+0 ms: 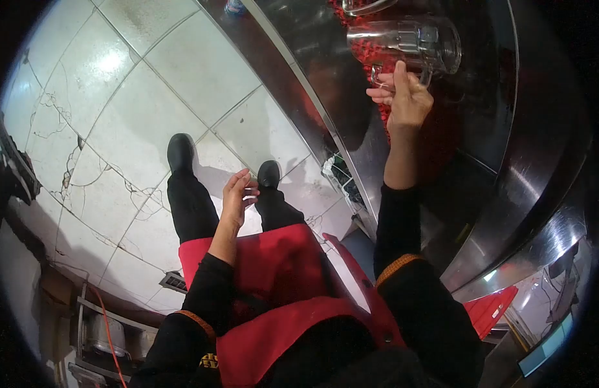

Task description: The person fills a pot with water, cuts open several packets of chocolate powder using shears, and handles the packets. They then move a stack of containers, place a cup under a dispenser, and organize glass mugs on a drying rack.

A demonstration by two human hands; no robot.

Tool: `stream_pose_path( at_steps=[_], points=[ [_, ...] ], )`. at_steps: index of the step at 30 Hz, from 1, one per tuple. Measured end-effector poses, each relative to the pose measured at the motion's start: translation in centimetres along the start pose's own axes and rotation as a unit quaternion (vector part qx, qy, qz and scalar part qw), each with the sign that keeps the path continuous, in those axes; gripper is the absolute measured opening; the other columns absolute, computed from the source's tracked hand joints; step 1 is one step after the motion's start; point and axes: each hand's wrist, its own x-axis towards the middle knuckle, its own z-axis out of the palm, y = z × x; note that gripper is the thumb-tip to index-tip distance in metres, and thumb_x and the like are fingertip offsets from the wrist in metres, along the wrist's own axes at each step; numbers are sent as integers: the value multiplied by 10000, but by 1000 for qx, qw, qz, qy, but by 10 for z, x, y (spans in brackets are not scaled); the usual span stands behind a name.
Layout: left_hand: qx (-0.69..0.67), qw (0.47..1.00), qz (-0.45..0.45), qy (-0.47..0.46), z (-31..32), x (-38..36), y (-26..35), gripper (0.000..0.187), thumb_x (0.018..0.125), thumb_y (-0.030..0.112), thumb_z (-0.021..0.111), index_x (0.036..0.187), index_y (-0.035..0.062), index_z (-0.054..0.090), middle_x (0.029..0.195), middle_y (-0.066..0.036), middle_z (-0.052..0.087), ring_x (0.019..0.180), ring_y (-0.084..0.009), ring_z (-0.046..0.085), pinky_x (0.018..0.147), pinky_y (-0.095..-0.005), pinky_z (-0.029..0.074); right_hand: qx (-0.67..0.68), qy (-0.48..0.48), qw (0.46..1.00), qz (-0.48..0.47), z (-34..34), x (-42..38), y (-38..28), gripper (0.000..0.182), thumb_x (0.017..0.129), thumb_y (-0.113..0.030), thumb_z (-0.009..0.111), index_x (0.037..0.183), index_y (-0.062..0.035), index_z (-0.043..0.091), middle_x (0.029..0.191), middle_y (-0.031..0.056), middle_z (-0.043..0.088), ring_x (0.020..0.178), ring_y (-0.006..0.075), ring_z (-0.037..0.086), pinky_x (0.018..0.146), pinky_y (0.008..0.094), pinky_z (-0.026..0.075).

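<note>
A clear glass mug (435, 44) lies on its side over the metal counter, its handle toward me. My right hand (409, 107) has its thumb and fingers closed around that handle. Beneath the mug is a red, nubby mat (370, 55). My left hand (233, 199) hangs in front of my red apron (273, 265), above the floor. Its fingers are loosely bent and apart, with nothing in them.
Part of a second glass mug (370, 8) shows at the top edge. The stainless steel counter (325, 71) has a raised front edge along my right side. Cracked white tiles (112, 194) cover the floor. A rack (86, 330) with an orange cord (105, 317) stands lower left.
</note>
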Motion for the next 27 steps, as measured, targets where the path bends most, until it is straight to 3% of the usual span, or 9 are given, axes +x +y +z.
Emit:
stream_pose_path(
  at_steps=[6, 8, 9, 13, 17, 19, 23, 25, 27],
  points=[
    [1, 999, 33, 16, 4, 1, 4, 354, 803, 222, 561, 1124, 79, 521, 846, -72, 585, 657, -137, 558, 570, -244, 433, 35, 20, 999, -7, 17, 21, 1, 350, 854, -288, 562, 735, 42, 573, 692, 144, 613, 476, 210, 610, 390, 242, 478],
    [160, 964, 211, -6, 7, 13, 3, 311, 780, 138, 567, 1084, 69, 561, 867, -71, 598, 692, -142, 555, 592, -268, 439, 47, 24, 999, -6, 21, 34, 0, 366, 843, -307, 575, 724, 38, 574, 710, 146, 619, 475, 206, 611, 375, 231, 460],
    [160, 965, 210, -8, 18, 10, 16, 311, 780, 138, 567, 1084, 69, 561, 867, -71, 598, 692, -142, 555, 592, -268, 439, 58, 27, 998, -4, 22, 39, 1, 382, 833, -327, 587, 713, 35, 574, 727, 148, 625, 473, 202, 613, 359, 220, 443],
    [405, 733, 546, 24, 93, 3, 86, 371, 747, 78, 587, 1115, 64, 548, 1012, -93, 585, 933, -270, 517, 813, -345, 402, 13, 30, 999, -22, 25, 43, 9, 377, 826, -349, 589, 741, 18, 571, 746, 136, 625, 467, 203, 610, 354, 224, 440],
    [413, 596, 688, -5, 183, 1, 144, 588, 695, 153, 650, 1246, 93, 454, 1309, -117, 408, 1204, -374, 338, 934, -468, 306, -2, -24, 1000, -1, 9, 34, 12, 347, 836, -344, 580, 770, -4, 556, 795, 134, 609, 575, 210, 632, 437, 235, 480],
    [463, 556, 689, 38, 214, 22, 155, 894, 647, 420, 697, 1355, 90, 261, 1400, -182, 233, 1274, -410, 215, 937, -614, 208, 17, -6, 1000, 16, -21, 17, 4, 409, 815, -406, 588, 885, -5, 543, 868, 146, 588, 640, 209, 630, 508, 255, 493],
    [533, 546, 634, 124, 247, 30, 179, 951, 699, 287, 687, 1375, 17, 75, 1407, -227, 158, 1291, -367, 207, 972, -555, 257, -123, 271, 950, 94, -97, 28, 26, 647, 791, -512, 562, 1118, 36, 456, 961, 126, 555, 676, 247, 595, 677, 336, 499],
    [494, 612, 615, 55, 253, 38, 180, 1020, 676, 345, 697, 1373, 6, 34, 1441, -188, 3, 1322, -370, 78, 950, -647, 187, -134, 265, 948, 110, -116, 60, 50, 661, 801, -519, 540, 1132, 44, 441, 978, 135, 556, 703, 269, 600, 692, 351, 497],
    [500, 612, 610, 65, 258, 41, 178, 1031, 675, 368, 694, 1373, 4, 28, 1440, -191, 10, 1320, -369, 94, 958, -637, 186, -147, 257, 947, 127, -136, 92, 76, 675, 812, -526, 517, 1147, 53, 426, 996, 144, 557, 730, 291, 605, 708, 366, 496]
  ],
)
